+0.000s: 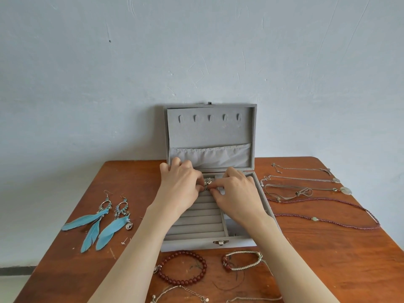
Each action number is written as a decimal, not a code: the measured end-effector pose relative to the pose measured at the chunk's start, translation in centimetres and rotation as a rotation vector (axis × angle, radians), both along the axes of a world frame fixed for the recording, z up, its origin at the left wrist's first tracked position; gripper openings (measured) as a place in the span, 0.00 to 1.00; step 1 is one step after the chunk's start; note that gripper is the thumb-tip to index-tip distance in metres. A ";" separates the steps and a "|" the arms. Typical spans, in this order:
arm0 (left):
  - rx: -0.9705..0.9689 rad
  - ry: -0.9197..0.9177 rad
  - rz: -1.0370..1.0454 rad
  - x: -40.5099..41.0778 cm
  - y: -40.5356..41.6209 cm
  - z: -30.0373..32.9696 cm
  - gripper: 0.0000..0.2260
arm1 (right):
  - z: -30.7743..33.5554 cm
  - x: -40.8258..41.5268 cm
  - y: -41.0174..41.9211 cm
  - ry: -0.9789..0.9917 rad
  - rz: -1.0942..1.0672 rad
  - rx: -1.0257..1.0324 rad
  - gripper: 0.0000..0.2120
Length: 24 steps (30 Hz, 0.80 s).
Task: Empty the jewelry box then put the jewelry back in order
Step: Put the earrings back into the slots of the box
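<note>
A grey velvet jewelry box [196, 242] stands open at the table's middle, its lid leaning against the wall. Both hands are inside it over the far rows of the ring rolls. My left hand [181, 186] and my right hand [236, 191] meet fingertip to fingertip and pinch a small silver ring [206, 188] at the ring slots. Another small silver piece [208, 182] sits just behind it. The nearer ring rolls [196, 219] are bare. The compartments on the box's right side are hidden under my right forearm.
Blue feather earrings [98, 221] and a tiny stud [124, 241] lie at the left. Several necklaces [306, 189] are spread at the right. A dark red bead bracelet [181, 267], a cord bracelet [242, 260] and thin chains [181, 294] lie in front of the box on the wooden table [328, 259].
</note>
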State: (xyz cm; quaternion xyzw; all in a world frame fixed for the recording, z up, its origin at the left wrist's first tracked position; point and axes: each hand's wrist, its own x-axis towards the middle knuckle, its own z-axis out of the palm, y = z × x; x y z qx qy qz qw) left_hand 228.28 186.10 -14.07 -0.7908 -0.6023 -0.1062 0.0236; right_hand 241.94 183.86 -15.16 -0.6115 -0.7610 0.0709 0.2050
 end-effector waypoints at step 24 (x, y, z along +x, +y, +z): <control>-0.051 -0.101 0.215 -11.0 -9.0 -0.8 0.18 | 0.2 -7.0 -5.0 -0.072 0.217 0.136 0.23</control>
